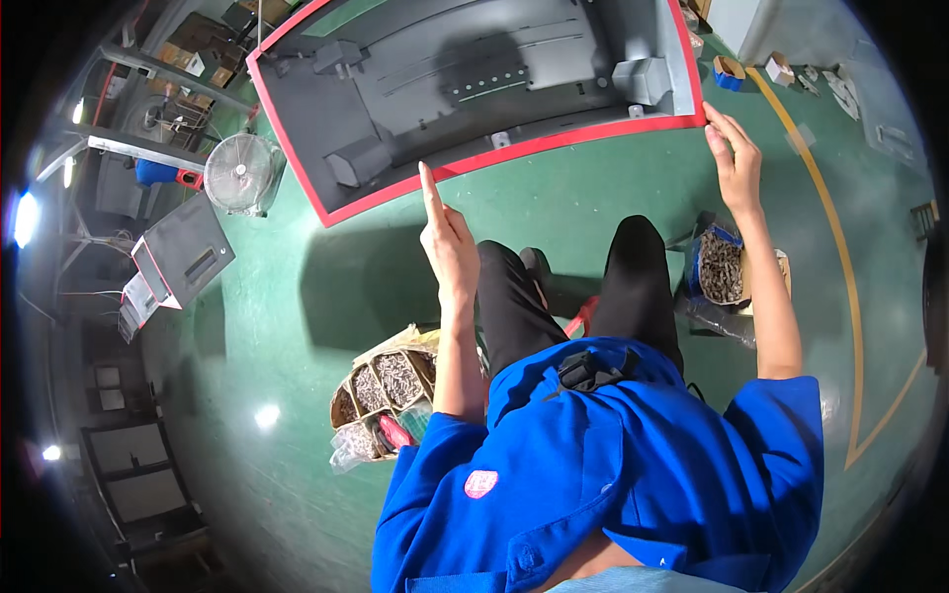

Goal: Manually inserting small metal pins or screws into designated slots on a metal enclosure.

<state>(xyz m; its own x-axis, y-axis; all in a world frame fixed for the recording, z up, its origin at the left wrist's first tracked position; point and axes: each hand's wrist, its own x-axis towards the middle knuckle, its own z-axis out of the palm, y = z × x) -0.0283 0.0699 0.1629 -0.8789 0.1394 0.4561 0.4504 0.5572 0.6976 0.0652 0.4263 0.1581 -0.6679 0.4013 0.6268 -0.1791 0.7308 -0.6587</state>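
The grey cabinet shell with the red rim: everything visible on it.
The cabinet shell looks like painted sheet metal: grey inside, red rim, box-shaped blocks near its corners and a row of small holes. It sits slightly askew beyond the knees, open side facing the camera, cut off by the picture's top. The left hand has its index fingertip over the near rim; the right hand's fingertips appear to touch the right corner.
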